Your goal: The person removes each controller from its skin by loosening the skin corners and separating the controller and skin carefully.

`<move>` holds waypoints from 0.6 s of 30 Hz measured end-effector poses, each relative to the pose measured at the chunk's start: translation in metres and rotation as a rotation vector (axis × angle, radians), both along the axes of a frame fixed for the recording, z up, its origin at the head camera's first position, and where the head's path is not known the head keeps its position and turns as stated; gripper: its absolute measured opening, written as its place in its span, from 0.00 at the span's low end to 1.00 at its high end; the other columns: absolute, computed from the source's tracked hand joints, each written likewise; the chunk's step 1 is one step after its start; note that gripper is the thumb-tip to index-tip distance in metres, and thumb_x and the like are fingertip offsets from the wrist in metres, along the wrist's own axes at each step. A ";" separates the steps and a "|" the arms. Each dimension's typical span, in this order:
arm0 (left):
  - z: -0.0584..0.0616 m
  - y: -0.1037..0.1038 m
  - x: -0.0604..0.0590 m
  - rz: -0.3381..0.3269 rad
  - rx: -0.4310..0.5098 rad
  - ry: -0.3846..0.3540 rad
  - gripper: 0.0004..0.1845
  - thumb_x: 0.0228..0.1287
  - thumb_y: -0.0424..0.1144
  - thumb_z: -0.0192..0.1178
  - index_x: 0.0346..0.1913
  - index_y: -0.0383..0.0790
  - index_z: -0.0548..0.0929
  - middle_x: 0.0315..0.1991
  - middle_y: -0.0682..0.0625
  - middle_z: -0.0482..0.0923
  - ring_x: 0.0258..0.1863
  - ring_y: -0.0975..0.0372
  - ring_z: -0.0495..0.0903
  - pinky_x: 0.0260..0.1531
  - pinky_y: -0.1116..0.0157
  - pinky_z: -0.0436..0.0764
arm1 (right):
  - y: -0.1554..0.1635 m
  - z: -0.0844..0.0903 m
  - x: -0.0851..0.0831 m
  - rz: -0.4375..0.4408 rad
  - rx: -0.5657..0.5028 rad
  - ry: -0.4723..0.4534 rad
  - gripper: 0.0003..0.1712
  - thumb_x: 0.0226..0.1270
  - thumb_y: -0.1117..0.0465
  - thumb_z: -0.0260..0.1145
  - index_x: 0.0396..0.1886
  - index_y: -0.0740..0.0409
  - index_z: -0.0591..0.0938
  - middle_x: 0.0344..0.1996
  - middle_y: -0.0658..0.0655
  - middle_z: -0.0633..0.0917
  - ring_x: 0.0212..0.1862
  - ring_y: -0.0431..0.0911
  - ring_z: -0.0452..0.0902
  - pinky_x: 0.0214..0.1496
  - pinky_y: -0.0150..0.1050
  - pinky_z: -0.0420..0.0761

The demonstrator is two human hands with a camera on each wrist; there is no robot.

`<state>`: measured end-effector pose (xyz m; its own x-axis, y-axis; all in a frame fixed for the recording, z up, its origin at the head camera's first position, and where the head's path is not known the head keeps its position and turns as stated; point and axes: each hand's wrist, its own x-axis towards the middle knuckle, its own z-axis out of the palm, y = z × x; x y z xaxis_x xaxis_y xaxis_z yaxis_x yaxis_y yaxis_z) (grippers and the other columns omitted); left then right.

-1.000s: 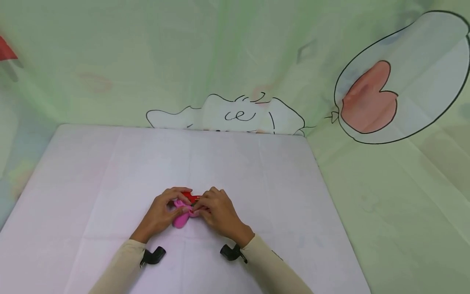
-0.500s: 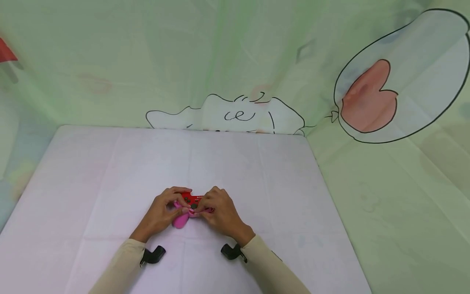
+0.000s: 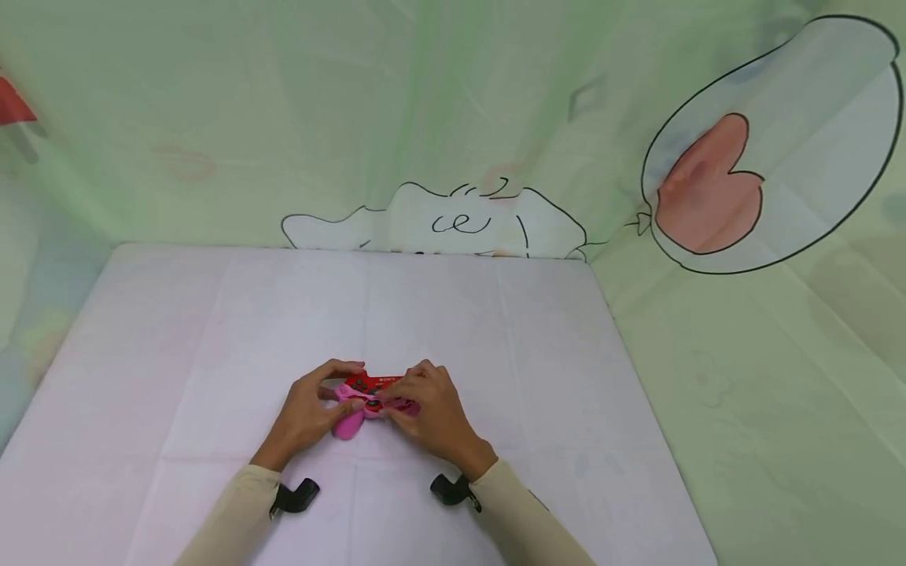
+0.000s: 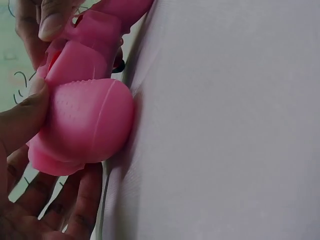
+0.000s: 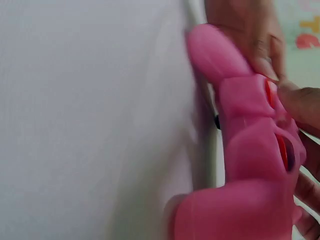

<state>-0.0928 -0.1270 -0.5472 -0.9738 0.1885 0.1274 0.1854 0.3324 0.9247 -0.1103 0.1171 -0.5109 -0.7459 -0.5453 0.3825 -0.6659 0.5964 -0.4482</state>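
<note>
We hold a red game controller [image 3: 373,385] low over the surface [image 3: 453,314], both hands' grip clamped on its pink silicone cover [image 4: 85,125], which now wraps more of it than a second ago.

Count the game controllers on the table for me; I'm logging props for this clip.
1. A red game controller in a pink silicone cover sits mid-table, gripped by the left hand and right hand. None other shows.
</note>
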 end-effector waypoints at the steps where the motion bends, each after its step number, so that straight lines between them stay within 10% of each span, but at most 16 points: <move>1: 0.000 0.000 0.001 0.016 0.009 -0.016 0.24 0.61 0.44 0.79 0.60 0.53 0.86 0.66 0.55 0.84 0.63 0.57 0.83 0.53 0.68 0.85 | 0.003 -0.002 0.000 -0.009 -0.024 -0.031 0.12 0.59 0.54 0.84 0.43 0.43 0.95 0.40 0.42 0.93 0.48 0.40 0.76 0.49 0.39 0.72; 11: -0.002 0.000 0.017 0.131 0.024 -0.072 0.36 0.58 0.44 0.82 0.70 0.47 0.82 0.63 0.46 0.85 0.50 0.54 0.89 0.46 0.69 0.88 | 0.037 -0.019 0.001 -0.185 -0.147 -0.326 0.36 0.56 0.54 0.86 0.66 0.43 0.85 0.66 0.43 0.85 0.64 0.42 0.77 0.63 0.44 0.81; 18: 0.000 0.001 0.022 0.227 -0.029 -0.090 0.31 0.53 0.41 0.84 0.63 0.48 0.88 0.54 0.43 0.87 0.33 0.63 0.90 0.36 0.72 0.87 | 0.043 -0.031 0.009 -0.247 -0.338 -0.518 0.42 0.55 0.59 0.85 0.70 0.37 0.82 0.65 0.45 0.85 0.54 0.44 0.87 0.60 0.37 0.86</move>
